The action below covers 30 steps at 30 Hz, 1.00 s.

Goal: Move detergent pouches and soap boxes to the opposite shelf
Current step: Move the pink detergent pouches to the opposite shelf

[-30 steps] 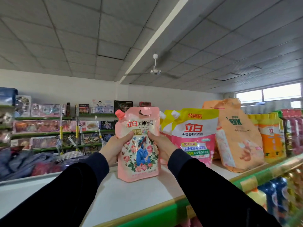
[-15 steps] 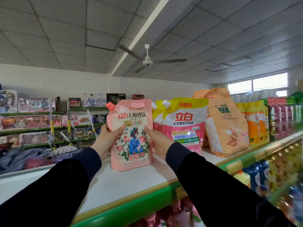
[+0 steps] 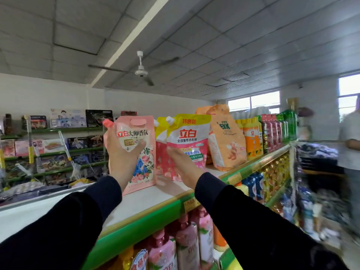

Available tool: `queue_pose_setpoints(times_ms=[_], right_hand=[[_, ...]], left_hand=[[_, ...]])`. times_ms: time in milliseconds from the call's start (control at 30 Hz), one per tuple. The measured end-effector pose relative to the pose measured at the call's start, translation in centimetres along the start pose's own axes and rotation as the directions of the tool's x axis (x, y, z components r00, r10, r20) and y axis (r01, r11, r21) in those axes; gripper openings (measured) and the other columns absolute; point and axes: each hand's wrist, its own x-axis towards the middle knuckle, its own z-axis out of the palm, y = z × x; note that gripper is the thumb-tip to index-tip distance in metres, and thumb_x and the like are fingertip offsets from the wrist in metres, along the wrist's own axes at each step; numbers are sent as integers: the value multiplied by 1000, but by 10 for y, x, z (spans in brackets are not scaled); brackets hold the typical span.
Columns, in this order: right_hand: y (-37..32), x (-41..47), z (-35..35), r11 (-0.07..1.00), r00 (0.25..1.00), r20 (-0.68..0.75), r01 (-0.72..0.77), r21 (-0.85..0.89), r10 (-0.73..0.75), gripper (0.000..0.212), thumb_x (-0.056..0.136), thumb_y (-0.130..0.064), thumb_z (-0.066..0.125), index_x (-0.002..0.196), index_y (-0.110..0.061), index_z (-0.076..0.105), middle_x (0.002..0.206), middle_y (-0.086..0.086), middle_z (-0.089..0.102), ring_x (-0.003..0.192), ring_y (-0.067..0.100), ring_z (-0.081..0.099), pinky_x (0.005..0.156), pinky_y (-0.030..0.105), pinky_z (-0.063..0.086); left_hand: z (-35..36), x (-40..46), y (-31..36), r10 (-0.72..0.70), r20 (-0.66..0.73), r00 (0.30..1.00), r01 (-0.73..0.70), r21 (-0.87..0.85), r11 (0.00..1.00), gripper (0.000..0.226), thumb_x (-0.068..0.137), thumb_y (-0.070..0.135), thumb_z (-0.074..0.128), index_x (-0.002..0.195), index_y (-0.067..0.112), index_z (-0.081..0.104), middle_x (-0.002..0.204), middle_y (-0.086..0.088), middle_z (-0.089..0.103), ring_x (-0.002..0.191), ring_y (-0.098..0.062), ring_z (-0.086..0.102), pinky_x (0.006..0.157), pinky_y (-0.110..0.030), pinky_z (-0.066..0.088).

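While your left hand (image 3: 124,152) grips the pink floral detergent pouch (image 3: 139,151), your right hand (image 3: 182,162) reaches relaxed-fingered against the yellow-topped pouch (image 3: 188,141).

A pink floral detergent pouch (image 3: 139,152) with a red spout stands upright at frame centre on the white shelf top (image 3: 152,197). Just right, yellow-and-pink pouches (image 3: 187,141) stand upright beside it.

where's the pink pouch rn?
Head view, left of centre: pink pouch upright on the top shelf, gripped by the left hand, beside the yellow-topped pouch.
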Motion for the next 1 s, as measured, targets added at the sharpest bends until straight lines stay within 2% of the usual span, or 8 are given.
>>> queue_pose_setpoints(times_ms=[167,367,433,533,600,700,800,1000], right_hand=[[-7,-46,-42,998,984,-168,43,-52,-51,63,95,-52,62,148,-22,46,149,-1,50,133,17,45,106,36,33],[-23,-128,-111,997,914,-401,38,-60,-59,52,93,-47,67,140,-26,58,138,-11,53,131,15,48,114,42,34],[-28,-158,-137,996,890,-450,46,-71,-73,34,93,-44,69,124,-31,67,132,-11,62,126,14,55,105,37,45],[-46,-221,-176,990,835,-541,28,-137,-98,44,91,-48,70,130,-30,64,128,-13,63,113,3,57,86,21,43],[-55,-257,-199,980,802,-585,3,-198,-121,58,90,-49,71,141,-27,57,131,-11,62,112,-1,57,88,21,44],[-78,-324,-230,969,733,-665,-33,-244,-143,59,91,-44,71,143,-23,55,139,-1,61,122,11,60,105,37,48],[-103,-401,-249,953,660,-731,-74,-294,-174,55,93,-41,70,142,-23,54,142,-3,58,119,6,59,89,23,48],[-155,-554,-254,899,537,-806,-181,-398,-249,56,93,-38,71,143,-22,53,139,-5,57,121,4,56,88,16,43]], left_hand=[[42,-45,24,10,225,974,9,-83,996,84,90,35,76,157,39,26,163,13,29,149,-12,28,118,-37,28],[113,-100,42,-50,481,875,150,-171,974,76,91,40,73,155,35,33,156,12,38,135,-4,36,96,-18,35],[138,-117,51,-55,550,833,215,-231,949,75,91,38,73,155,31,35,159,8,38,137,-5,37,98,-17,39],[180,-153,82,-55,671,739,340,-301,891,72,92,33,73,155,25,37,158,1,40,146,-16,36,115,-36,35],[201,-176,100,-25,724,689,377,-329,866,73,91,39,72,154,24,39,158,2,41,147,-17,36,114,-34,33],[230,-219,142,42,807,589,409,-343,846,76,88,49,72,153,31,39,161,4,36,146,-13,34,113,-33,30],[251,-268,196,98,865,493,471,-360,805,75,89,44,73,153,27,40,160,2,38,141,-11,38,108,-29,32],[263,-372,306,234,934,270,589,-353,727,70,94,33,69,155,18,38,162,-4,37,149,-19,34,120,-35,29]])
